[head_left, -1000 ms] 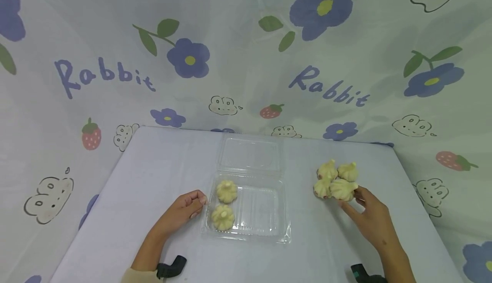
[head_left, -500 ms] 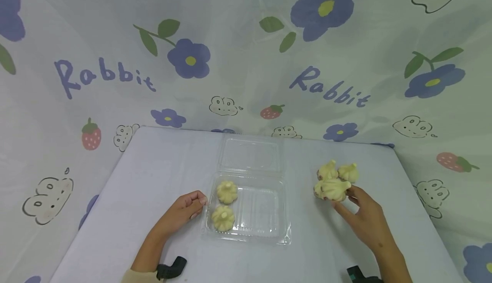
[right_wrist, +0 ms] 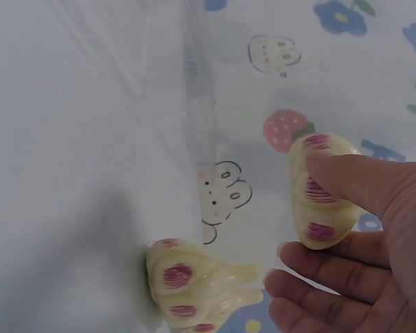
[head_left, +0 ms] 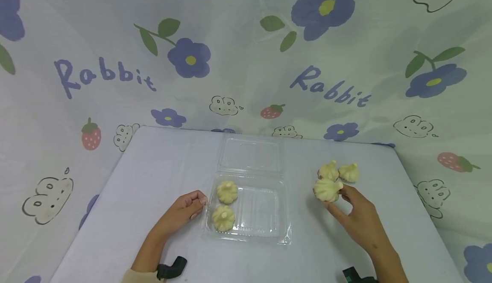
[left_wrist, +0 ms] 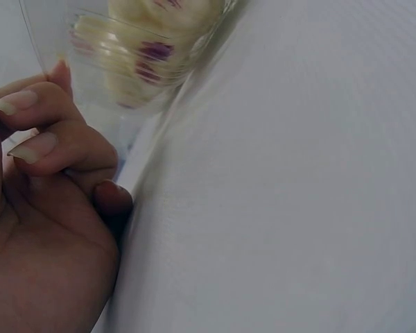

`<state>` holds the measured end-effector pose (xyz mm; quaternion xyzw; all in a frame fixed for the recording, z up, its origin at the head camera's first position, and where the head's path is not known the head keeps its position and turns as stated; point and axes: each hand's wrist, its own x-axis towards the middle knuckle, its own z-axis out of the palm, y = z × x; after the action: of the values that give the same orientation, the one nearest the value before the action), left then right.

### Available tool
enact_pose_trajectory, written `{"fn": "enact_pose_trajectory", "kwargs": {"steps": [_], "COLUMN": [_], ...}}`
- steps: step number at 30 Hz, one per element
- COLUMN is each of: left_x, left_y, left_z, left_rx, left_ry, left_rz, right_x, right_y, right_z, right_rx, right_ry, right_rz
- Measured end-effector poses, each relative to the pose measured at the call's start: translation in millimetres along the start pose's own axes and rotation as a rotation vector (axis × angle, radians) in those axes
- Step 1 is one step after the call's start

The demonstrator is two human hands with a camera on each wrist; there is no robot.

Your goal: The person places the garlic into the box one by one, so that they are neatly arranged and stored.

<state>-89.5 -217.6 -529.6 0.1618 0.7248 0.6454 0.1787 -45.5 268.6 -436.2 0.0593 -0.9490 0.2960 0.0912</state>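
My right hand point(head_left: 359, 214) pinches a garlic bulb point(head_left: 326, 190) between thumb and fingers. In the right wrist view this held garlic bulb point(right_wrist: 308, 208) shows purple streaks and hangs above the table. Just behind it, two more garlic bulbs point(head_left: 349, 172) sit on the table; the held one hides whatever lies under it. A clear plastic container point(head_left: 261, 208) lies with its lid folded back. Two garlic bulbs point(head_left: 227, 192) stand along its left side, one behind the other. My left hand point(head_left: 182, 210), fingers curled, pinches the container's left rim with its fingertips.
The clear lid point(head_left: 250, 155) lies flat behind the container. A white cloth covers the table point(head_left: 165, 159). A printed curtain point(head_left: 246, 61) hangs behind the table's far edge. Black wrist devices point(head_left: 171, 267) are at both wrists.
The right hand has lifted the front-right garlic bulb from the cluster and moved left with it, so it now covers the front-left bulb. The left hand and container stay put.
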Motion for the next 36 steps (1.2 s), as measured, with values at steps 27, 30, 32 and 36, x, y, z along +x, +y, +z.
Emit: {"fn": "enact_pose_trajectory", "kwargs": {"steps": [27, 30, 32, 36], "left_x": [-0.8, -0.7, -0.7, -1.1], "left_y": [3.0, 3.5, 3.5, 3.4], "left_z": [1.5, 1.5, 1.5, 1.4], "left_rx": [0.003, 0.0, -0.001, -0.006], "left_ry": [0.012, 0.013, 0.013, 0.011], "left_rz": [-0.02, -0.021, -0.02, -0.019], "right_x": [5.7, 8.3, 10.2, 12.9], "right_y": [-29.0, -33.1, -36.6, -44.5], "right_z": [23.3, 27.0, 28.9, 32.1], "right_rx": [0.022, 0.033, 0.036, 0.026], "right_ry": [-0.066, -0.082, -0.092, -0.12], "right_rz": [-0.103, -0.121, -0.132, -0.144]}}
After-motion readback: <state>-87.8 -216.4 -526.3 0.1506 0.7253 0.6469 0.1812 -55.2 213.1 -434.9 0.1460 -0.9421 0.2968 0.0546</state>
